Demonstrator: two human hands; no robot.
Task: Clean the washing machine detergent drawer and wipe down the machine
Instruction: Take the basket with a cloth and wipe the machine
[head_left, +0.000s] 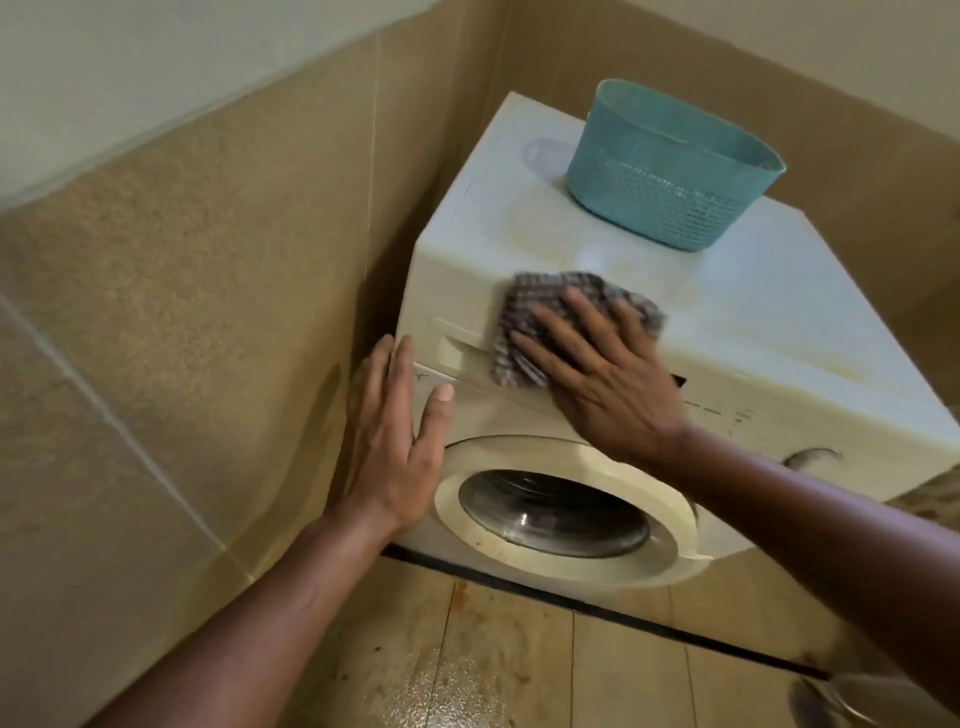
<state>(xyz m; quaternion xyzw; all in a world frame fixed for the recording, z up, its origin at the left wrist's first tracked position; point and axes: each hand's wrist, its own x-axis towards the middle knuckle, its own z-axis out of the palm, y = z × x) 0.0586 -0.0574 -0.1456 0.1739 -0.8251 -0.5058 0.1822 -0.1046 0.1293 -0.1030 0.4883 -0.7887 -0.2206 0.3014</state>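
Pressed flat under the right hand was a checked cloth, fingers spread and open over it rather than clenched; the cloth was pinned against the top front edge of the washer, at centre frame. Part of the cloth hung over the edge onto the front panel, covering the right end of the drawer. The drawer front was seen just left of the cloth, in the upper left of the panel, and appeared closed flush.

The left hand was laid open against the washer's left front corner, left of centre frame, palm on the side and thumb on the front face. Nothing was grasped by it.

The round door was recorded below both hands, lower centre, with its glass shut and brownish staining along the lower rim. Control markings were faintly visible on the panel to the right of the right hand; they could not be read.

A teal basket stood upright on the washer top, upper right of frame, well apart from the cloth. Its contents could not be seen.

Tan tiled wall filled the left of the frame. Stained floor tiles were noted at the bottom. A blurred rounded object at the lower right corner could not be identified.
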